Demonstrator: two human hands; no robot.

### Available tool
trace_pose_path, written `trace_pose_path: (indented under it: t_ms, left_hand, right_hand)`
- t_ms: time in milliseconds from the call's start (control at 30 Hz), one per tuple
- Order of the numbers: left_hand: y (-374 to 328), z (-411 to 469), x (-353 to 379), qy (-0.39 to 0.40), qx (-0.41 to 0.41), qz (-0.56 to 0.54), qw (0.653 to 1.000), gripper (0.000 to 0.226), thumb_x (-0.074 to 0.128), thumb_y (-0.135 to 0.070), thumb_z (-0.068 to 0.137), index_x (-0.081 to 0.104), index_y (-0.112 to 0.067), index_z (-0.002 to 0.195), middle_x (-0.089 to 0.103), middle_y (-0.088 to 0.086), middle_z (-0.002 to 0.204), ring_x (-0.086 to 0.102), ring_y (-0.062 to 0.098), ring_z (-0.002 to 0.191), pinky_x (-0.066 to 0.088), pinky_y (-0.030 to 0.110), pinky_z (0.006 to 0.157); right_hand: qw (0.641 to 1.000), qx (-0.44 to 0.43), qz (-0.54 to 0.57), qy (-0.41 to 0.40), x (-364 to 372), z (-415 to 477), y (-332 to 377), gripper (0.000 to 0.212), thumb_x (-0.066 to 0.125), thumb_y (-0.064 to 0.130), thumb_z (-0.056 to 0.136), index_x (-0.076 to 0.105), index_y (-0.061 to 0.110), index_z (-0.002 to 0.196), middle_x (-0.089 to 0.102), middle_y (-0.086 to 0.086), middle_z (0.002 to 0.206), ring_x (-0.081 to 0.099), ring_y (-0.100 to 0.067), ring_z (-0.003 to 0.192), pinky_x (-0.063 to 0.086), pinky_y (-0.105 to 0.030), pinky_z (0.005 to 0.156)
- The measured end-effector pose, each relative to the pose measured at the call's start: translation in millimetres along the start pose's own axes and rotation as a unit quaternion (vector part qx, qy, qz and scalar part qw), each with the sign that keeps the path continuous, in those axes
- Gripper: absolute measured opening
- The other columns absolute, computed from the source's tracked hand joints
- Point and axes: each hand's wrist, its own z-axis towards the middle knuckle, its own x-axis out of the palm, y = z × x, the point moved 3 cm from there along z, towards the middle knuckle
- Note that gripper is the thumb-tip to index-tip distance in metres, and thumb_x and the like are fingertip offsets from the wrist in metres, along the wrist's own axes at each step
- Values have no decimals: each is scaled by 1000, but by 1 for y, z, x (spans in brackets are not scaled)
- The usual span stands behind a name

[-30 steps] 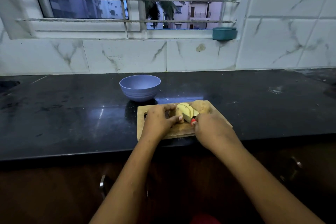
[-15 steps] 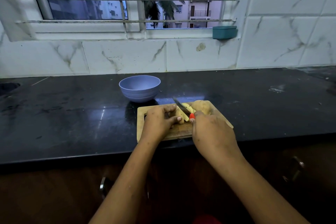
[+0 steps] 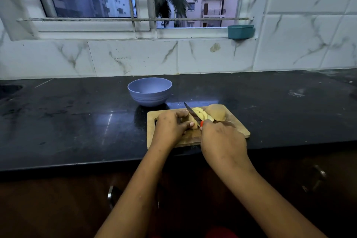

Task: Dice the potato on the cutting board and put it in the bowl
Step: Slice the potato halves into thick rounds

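Note:
A wooden cutting board (image 3: 236,128) lies at the counter's front edge. On it are pale potato slices (image 3: 201,113) and an uncut brown potato half (image 3: 216,112) to their right. My left hand (image 3: 171,128) grips the potato piece being cut (image 3: 193,123), fingers curled over it. My right hand (image 3: 222,141) holds a knife (image 3: 191,113) by its red handle, the blade angled up and to the left across the potato. A lilac bowl (image 3: 150,91) stands just behind the board's left end, and nothing shows inside it.
The black stone counter (image 3: 67,120) stretches left and right of the board. A white marble-tiled wall rises behind it, with a barred window and a teal container (image 3: 240,32) on the sill. Dark cabinet fronts with metal handles (image 3: 316,177) sit below the counter.
One second ago the blade was down out of sight by the potato; it has since come up and now lies angled across the piece near my left hand's fingers. My left hand stayed put.

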Motion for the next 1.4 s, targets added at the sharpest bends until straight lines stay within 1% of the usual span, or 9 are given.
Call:
trace_pose_path:
  t_ms: [133,200,300,500,700,1000,1133,1300,1400]
  left_hand:
    - [-1,1,1,10,-5,-10,1000,44,75,-13,80,63,-12,122,66,0,112,59,2,68,56,19,68]
    - [-1,1,0,11,-5,-10,1000,42,74,-13,80,64,-12,121,67,0,108,60,3,69,56,19,68]
    - [0,2,0,11,-11,-13,1000,40,74,-11,80,65,-12,119,65,-3,102,61,7,70,57,24,71]
    - [-1,1,-2,-9,17,22,1000,38,74,-9,79,68,-11,116,67,2,114,63,15,100,50,33,93]
    - [-3,1,-1,-14,24,32,999,37,74,-9,79,68,-10,116,67,3,117,61,15,104,48,33,95]
    - [1,1,0,-5,-3,-12,1000,40,77,-9,77,67,-8,115,68,3,113,67,16,89,57,38,80]
    - [0,1,-1,0,-1,-7,1000,40,76,-8,78,66,-7,117,67,3,116,65,11,79,58,25,71]
    - [-4,-2,-3,-17,17,35,999,39,77,-15,77,68,-12,115,68,4,114,64,16,99,52,37,91]
    - [-4,-4,-4,-21,16,44,999,40,77,-17,76,68,-13,115,68,2,115,61,12,104,45,24,95]
  right_hand:
    - [1000,1,-8,12,1,3,6,25,38,9,99,48,12,122,66,-5,104,63,-23,93,38,-31,61]
    - [1000,1,-5,17,1,7,5,25,39,10,98,49,13,121,66,-5,105,63,-23,94,39,-31,63]
    - [1000,-5,-2,20,2,13,3,24,41,9,97,51,13,118,66,-5,105,64,-24,93,38,-31,64]
    - [999,-4,-9,44,9,24,10,25,43,7,96,54,14,118,64,-5,110,64,-25,97,35,-31,63]
    - [998,-11,-19,51,6,27,9,28,42,7,96,53,16,120,62,-4,115,60,-23,104,34,-32,65]
    - [996,-31,-23,82,8,7,4,23,45,10,95,55,15,116,63,-3,104,62,-22,91,38,-32,62]
    - [996,-29,-33,81,6,13,5,24,45,10,95,56,15,116,63,-3,108,62,-22,95,40,-32,65]
    - [995,-30,-52,85,9,19,13,25,45,9,97,57,13,118,65,-3,111,63,-23,101,40,-31,67]
    - [993,-48,-65,92,8,12,15,25,45,8,97,56,10,120,66,-5,110,65,-23,98,41,-31,65]
